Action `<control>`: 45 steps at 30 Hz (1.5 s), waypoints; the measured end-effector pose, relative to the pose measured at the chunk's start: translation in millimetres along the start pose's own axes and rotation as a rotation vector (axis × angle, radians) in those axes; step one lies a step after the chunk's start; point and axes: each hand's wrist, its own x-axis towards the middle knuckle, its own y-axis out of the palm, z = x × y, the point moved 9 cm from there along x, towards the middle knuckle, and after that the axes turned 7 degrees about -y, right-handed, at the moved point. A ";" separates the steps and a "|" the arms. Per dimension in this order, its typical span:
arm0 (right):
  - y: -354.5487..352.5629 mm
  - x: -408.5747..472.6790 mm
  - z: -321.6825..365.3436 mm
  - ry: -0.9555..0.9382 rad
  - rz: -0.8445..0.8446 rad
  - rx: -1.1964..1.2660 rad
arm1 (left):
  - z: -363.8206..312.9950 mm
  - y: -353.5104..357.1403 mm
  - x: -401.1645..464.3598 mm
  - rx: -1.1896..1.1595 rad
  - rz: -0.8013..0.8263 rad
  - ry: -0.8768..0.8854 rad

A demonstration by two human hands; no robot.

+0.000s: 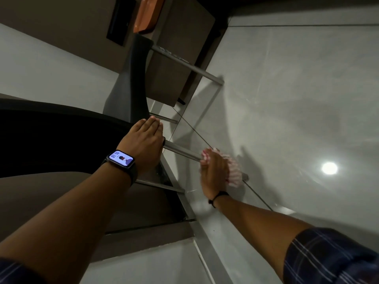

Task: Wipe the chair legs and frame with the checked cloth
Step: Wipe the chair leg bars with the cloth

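Observation:
The view is rolled sideways, with the grey tiled floor on the right. A dark chair (pixel 129 87) has several silver metal legs. My right hand (pixel 214 175) grips the red-and-white checked cloth (pixel 232 171), wrapped around the lower end of one leg (pixel 181 151) near the floor. My left hand (pixel 143 146), a smartwatch on its wrist, rests flat on the chair's seat edge where that leg joins. Another silver leg (pixel 184 64) runs toward the floor farther back. A third leg (pixel 160 184) shows below my left wrist.
A brown table or cabinet (pixel 180 48) stands behind the chair, with an orange object (pixel 146 14) above it. A ceiling light reflects off the floor tiles (pixel 297 99). A dark wall panel (pixel 121 19) is at top left.

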 end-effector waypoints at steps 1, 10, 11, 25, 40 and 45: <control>8.8 5.6 28.5 -0.063 0.000 0.021 | -1.1 0.2 -0.4 0.000 0.007 0.001; 37.4 34.1 116.3 -0.364 -0.017 -0.134 | 13.7 -2.2 -3.7 0.096 -0.057 -0.041; 34.4 33.4 104.3 -0.330 -0.028 -0.147 | 15.6 -2.0 -5.9 0.106 -0.072 -0.043; -20.4 6.0 -38.3 0.219 -0.185 -0.013 | 21.2 2.6 -7.6 0.097 -0.066 0.002; 2.4 18.1 31.9 -0.141 -0.087 -0.085 | 22.1 -1.8 -6.3 0.078 -0.076 0.019; -35.1 -5.2 -77.9 0.380 -0.155 -0.140 | 21.9 -1.7 -7.3 0.081 -0.050 -0.003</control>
